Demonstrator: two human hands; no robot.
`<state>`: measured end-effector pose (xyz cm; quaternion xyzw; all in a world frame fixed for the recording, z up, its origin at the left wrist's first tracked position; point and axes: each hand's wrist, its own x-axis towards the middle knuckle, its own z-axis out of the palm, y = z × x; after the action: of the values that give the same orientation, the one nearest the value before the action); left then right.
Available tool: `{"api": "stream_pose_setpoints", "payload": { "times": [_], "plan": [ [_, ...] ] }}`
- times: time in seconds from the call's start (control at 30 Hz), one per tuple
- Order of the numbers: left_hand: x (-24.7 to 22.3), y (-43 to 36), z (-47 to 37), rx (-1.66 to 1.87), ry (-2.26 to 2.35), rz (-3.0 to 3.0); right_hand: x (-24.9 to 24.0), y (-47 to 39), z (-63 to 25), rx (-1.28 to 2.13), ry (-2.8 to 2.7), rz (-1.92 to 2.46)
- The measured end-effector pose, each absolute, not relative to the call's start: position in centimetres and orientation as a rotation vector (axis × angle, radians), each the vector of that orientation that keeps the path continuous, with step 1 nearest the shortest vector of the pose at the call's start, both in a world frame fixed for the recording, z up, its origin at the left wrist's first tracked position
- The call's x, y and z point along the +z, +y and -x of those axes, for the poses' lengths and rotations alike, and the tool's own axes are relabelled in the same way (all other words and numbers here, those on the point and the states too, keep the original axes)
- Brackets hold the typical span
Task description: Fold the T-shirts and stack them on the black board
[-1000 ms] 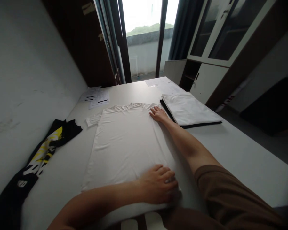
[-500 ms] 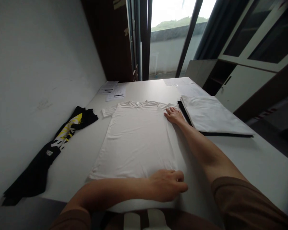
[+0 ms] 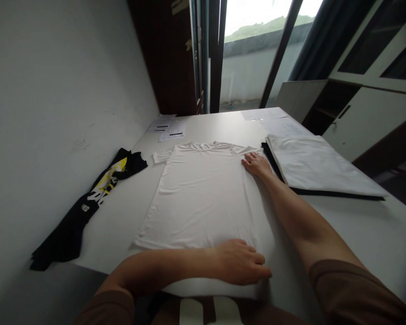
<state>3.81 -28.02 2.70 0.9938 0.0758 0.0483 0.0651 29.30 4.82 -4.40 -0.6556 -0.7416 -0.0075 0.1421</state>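
Note:
A white T-shirt lies spread on the table, its neckline at the far side and its hem towards me. My right hand rests flat, fingers spread, on the shirt's right sleeve and shoulder. Across the near edge reaches my left arm, and my left hand is at the lower right corner of the hem. Its fingers are curled together, tips down near the tabletop; whether cloth is between them is hidden. The hand and forearm cover part of the hem.
A folded white cloth lies on a black one at the right. Along the wall on the left is a black garment with yellow and white print, partly over the table's edge. Paper sheets lie at the back of the white table.
The view has shifted a little, moving everything rightward in the picture. My left fingers have turned down closer to the table. My right hand stays on the sleeve.

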Motion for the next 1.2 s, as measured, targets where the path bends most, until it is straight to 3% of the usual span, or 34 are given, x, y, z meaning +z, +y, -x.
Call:
{"api": "stream_pose_setpoints", "payload": {
  "times": [1.2],
  "plan": [
    [2.8, -28.6, -4.1, 0.381, 0.269, -3.219, -4.9, 4.2, -29.6, -0.032, -2.189, 1.601]
  ]
}}
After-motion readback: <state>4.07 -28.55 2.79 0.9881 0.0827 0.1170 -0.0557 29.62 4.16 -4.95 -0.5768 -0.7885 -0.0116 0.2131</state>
